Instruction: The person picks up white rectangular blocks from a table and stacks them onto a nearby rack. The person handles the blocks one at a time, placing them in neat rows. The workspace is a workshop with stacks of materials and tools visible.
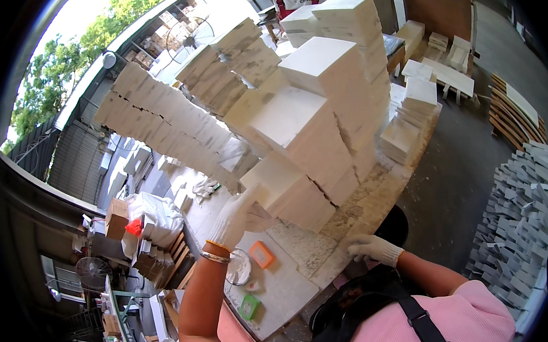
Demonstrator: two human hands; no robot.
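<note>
Slabs (322, 153) stand closely stacked on a counter (314, 249), likely for steadiness; left hand (230, 219) is at the front stack (293, 197), grip unclear; right hand (375, 249), loosely open, seems empty near the edge.

Open-sided workshop: tall stacks of pale slabs (304, 151) on dusty bench (285, 293), grey blocks (517, 215) heaped on floor (437, 203), big caged fan (189, 40).

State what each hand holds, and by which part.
The left hand is at the left end of the low front stack; a grip cannot be told. The right hand holds nothing visible.
</note>
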